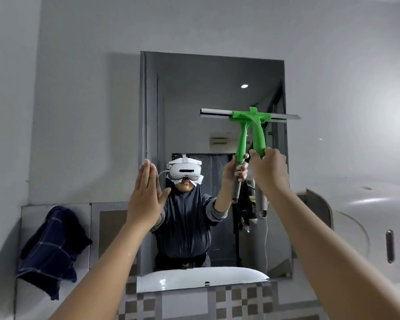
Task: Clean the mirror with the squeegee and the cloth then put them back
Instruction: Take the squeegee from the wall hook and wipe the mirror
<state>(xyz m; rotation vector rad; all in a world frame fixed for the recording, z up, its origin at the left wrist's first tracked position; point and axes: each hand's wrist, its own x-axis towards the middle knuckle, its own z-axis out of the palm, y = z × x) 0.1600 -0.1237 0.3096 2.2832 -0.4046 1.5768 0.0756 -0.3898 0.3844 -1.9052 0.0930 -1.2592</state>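
One squeegee (256, 125), green-handled with a single blade bar, rises out of the right grip (269, 172). One dark checked cloth (52, 248) hangs far to the left of that grip and lower. One mirror (214, 158) stands behind both grips. Two hands show: the right closed round the handle, the left grip (146, 195) flat and spread.

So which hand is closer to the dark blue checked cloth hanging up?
Left. The left hand is flat by the mirror's left edge, above-right of the cloth; the right hand grips the green squeegee far right.
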